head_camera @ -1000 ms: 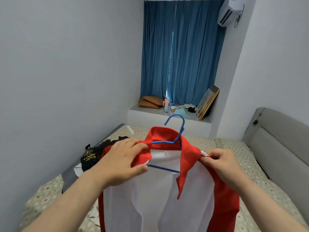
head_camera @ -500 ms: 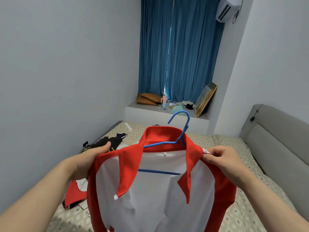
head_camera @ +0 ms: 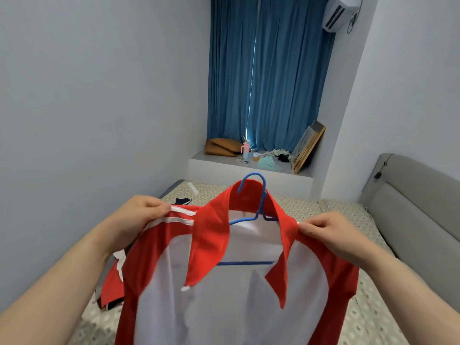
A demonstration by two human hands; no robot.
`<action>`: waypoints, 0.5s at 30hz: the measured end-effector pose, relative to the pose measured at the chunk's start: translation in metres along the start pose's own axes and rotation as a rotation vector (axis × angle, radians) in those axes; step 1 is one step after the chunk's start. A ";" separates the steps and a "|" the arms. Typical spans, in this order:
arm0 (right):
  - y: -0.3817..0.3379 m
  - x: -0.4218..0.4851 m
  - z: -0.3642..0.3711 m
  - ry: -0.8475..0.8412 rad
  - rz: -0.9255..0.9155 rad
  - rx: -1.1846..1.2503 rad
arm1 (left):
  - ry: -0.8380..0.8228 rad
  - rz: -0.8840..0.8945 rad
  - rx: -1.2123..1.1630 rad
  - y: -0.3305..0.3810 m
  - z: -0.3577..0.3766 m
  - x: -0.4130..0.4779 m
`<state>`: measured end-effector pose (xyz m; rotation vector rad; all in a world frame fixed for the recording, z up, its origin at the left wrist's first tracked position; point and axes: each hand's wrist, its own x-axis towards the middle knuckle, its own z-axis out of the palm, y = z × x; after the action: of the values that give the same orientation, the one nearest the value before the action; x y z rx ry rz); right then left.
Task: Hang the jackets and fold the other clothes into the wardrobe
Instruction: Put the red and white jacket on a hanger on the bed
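Fingers of your left hand are curled together, pinching the white-striped shoulder seam of the red collared jacket with a white lining. Your right hand does the same on the opposite shoulder, thumb and fingertips closed on the red fabric just beside the collar. You are holding the jacket up in front of you, above the bed with the beige patterned sheet, its open front facing you and its collar points hanging down over the lining. A blue thin-framed clothes hanger sits inside the jacket: its hook rises above the back of the collar, tilted to the left, and its lower bar crosses the lining between the two collar points. Dark clothing lies on the bed beyond your left hand, and more red and white cloth lies under your left forearm. A grey padded headboard stands at the right, and blue curtains hang over the cluttered white window ledge.
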<state>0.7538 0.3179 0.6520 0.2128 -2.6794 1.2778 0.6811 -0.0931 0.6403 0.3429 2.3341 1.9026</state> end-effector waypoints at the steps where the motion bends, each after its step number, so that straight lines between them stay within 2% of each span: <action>1: -0.001 0.001 0.002 0.009 -0.010 0.010 | 0.037 0.065 0.101 0.003 0.005 0.000; 4: -0.004 0.002 0.006 0.076 -0.025 0.127 | 0.091 0.295 0.560 0.007 0.023 0.000; 6: -0.005 0.002 0.008 0.134 -0.027 0.209 | 0.050 0.361 0.762 0.007 0.034 -0.003; 9: -0.006 0.001 0.012 0.181 -0.055 0.205 | 0.126 0.436 1.035 -0.002 0.041 -0.009; 12: -0.009 0.000 0.017 0.213 -0.075 0.165 | 0.204 0.542 1.066 -0.012 0.040 -0.010; 15: -0.017 0.003 0.024 0.287 -0.170 -0.034 | 0.233 0.581 1.068 -0.018 0.043 -0.007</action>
<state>0.7521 0.2882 0.6505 0.2280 -2.3836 1.1176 0.6960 -0.0578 0.6133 0.9954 3.4944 0.5847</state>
